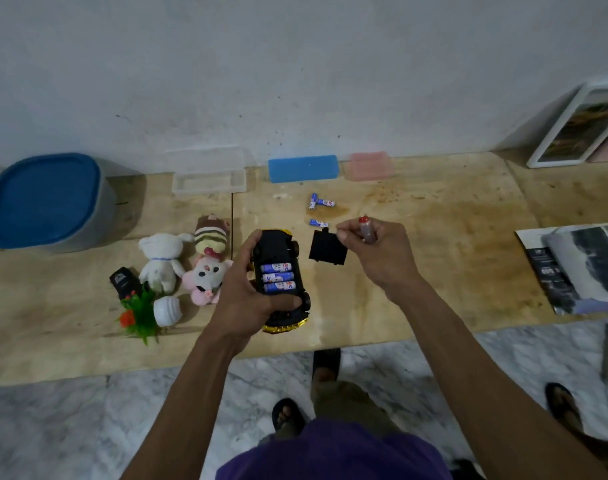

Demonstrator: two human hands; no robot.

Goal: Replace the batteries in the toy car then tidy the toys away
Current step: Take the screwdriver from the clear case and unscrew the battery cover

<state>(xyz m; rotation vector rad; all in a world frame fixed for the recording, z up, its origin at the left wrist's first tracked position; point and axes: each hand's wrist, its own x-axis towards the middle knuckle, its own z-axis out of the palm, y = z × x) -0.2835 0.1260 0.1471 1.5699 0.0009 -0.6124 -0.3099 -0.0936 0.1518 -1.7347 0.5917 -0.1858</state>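
My left hand [247, 289] holds a black and yellow toy car [282, 282] upside down just above the table. Its open bay shows three blue batteries [278, 277] side by side. My right hand [375, 251] grips a screwdriver with a red-capped brown handle [366, 230], and its fingertips pinch the top edge of the black battery cover [327, 247], right of the car. Three loose blue batteries lie beyond: a crossed pair [319, 201] and a single one [318, 222].
Plush toys [160, 261], [211, 233], [207, 280], a black remote [122, 282] and a small potted plastic plant [146, 311] sit left of the car. A grey bin with blue lid [43, 202] stands far left. Clear, blue [302, 168] and pink boxes line the wall. Magazines [572, 268] lie right.
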